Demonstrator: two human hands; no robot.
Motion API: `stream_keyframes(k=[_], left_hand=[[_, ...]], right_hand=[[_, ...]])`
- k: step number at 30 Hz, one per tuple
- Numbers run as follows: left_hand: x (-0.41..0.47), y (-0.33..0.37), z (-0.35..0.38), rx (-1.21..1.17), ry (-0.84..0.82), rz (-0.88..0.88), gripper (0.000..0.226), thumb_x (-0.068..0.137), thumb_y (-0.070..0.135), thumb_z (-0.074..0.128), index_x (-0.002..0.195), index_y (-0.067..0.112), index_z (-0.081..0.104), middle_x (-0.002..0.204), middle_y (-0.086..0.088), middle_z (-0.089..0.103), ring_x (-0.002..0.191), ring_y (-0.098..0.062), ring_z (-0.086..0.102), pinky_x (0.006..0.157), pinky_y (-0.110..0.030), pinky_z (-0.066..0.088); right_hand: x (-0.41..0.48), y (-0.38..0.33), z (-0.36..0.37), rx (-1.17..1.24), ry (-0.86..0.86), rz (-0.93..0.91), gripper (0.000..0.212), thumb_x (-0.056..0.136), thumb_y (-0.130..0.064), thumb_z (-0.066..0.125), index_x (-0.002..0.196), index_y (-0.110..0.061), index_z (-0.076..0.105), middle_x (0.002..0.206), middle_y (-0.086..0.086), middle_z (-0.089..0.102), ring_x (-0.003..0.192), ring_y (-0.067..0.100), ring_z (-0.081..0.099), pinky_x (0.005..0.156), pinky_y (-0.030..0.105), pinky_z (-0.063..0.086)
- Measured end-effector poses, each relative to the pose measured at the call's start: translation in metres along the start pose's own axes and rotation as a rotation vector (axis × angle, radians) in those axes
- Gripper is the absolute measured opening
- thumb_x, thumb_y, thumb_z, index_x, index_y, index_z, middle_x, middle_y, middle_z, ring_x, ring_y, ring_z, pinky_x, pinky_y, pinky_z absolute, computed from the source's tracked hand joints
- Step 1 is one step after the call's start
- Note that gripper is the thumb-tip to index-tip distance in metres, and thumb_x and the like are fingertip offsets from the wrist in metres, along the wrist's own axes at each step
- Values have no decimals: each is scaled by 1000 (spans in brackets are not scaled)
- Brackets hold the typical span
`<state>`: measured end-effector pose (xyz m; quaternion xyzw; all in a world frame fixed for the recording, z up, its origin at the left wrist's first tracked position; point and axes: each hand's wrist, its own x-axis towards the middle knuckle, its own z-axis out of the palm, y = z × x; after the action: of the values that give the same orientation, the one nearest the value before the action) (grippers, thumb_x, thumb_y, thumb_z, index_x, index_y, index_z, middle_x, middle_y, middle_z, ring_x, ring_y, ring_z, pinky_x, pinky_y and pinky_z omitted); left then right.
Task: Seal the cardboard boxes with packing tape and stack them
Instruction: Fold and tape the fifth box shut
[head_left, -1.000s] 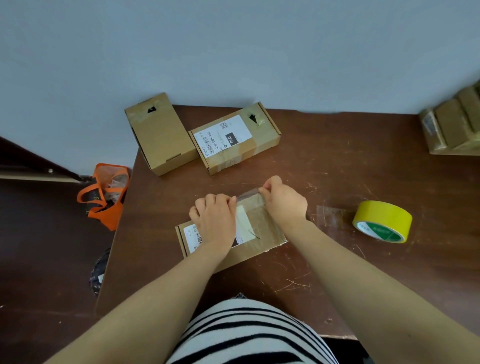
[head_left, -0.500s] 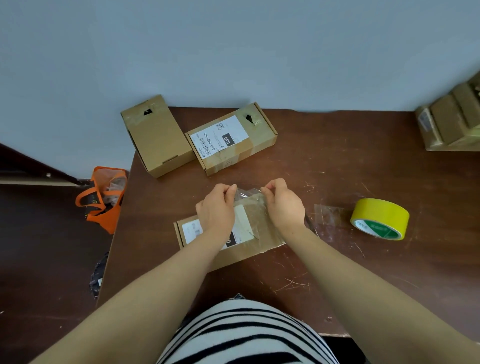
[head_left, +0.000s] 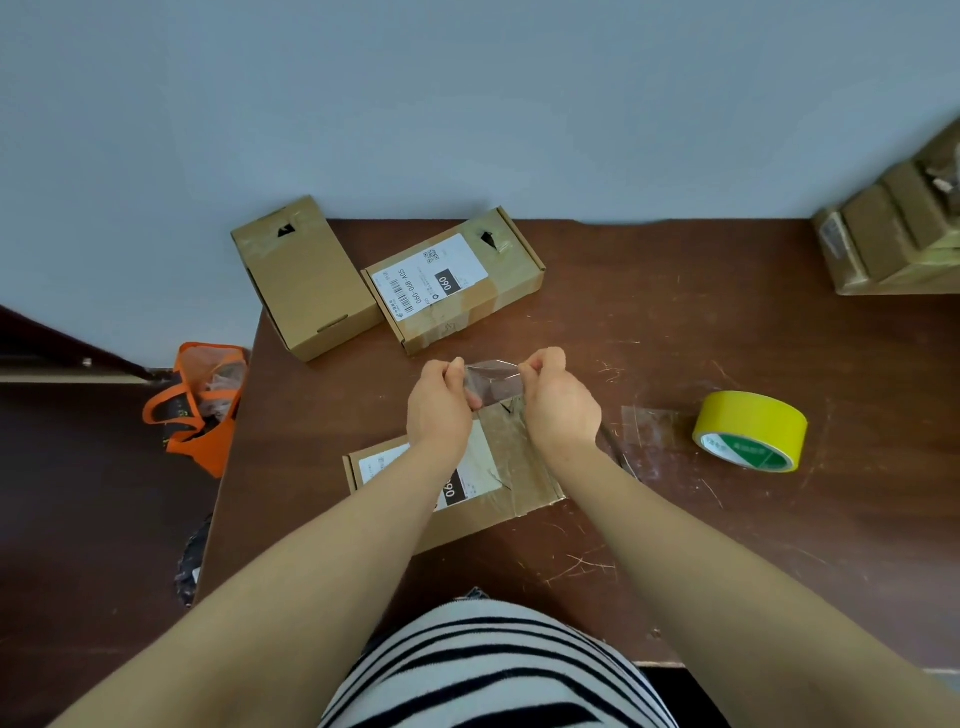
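left hand (head_left: 439, 410): raised just above the near box, thumb and fingers pinching the left end of a clear tape strip (head_left: 493, 382).
right hand (head_left: 561, 402): at the same height, fingers curled and pinching the strip's right end.
clear tape strip: short and see-through, a little wrinkled, held between the two hands over the far edge of the near box; whether it touches the box cannot be told.
near box (head_left: 524, 467): flat cardboard, lying on the table (head_left: 727, 545) straight in front of the person, white label up, glossy tape already across its right part; both forearms cross over it.
labelled box (head_left: 452, 280): further back on the table, turned at an angle, its white barcode label facing up.
plain box (head_left: 304, 275): just left of the labelled box and touching it, hanging partly over the table's left edge.
yellow tape roll (head_left: 750, 431): on its side on the table to the right, well apart from the hands.
loose tape piece (head_left: 649, 423): clear, stuck flat on the table between the right hand and the roll.
box pile (head_left: 893, 239): several brown boxes at the table's far right corner.
orange bag (head_left: 200, 405): on the floor left of the table.
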<state>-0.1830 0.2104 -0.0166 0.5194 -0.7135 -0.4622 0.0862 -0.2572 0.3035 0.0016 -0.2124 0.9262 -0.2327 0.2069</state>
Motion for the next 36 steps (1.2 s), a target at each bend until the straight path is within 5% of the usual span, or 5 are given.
stream_keyframes(k=[8,14,17,21,36], left_hand=[[30,9,-14,-104,-191,91,33,90,23,64,59,12,63,60,5,61,61,-9,52,82,-35,48],[45,13,-12,68,-365,166,26,86,25,71,72,4,71,64,4,63,63,-8,53,72,-25,45],[48,14,-10,121,-406,213,21,86,25,71,68,13,69,62,5,62,57,-6,51,60,-19,40],[52,13,-7,156,-432,246,24,85,24,71,62,21,65,61,6,61,60,-9,53,65,-23,42],[55,2,4,713,-374,559,18,87,34,67,93,18,64,95,-3,63,96,-25,54,78,-37,44]], right_hand=[[-22,9,-4,860,8,401,11,93,-19,60,97,-10,63,67,2,68,48,13,57,47,23,46],[-50,2,5,1184,-9,663,12,91,-14,63,99,-5,62,71,8,72,51,12,63,42,19,46],[-51,2,6,1196,-3,694,11,93,-13,61,99,-4,61,70,7,71,48,10,62,41,18,46],[-51,1,10,1137,5,706,10,91,-15,63,97,-7,60,71,6,72,47,9,63,39,17,45],[-47,1,17,983,22,671,4,91,-14,61,91,-13,57,61,1,70,51,11,65,52,25,52]])
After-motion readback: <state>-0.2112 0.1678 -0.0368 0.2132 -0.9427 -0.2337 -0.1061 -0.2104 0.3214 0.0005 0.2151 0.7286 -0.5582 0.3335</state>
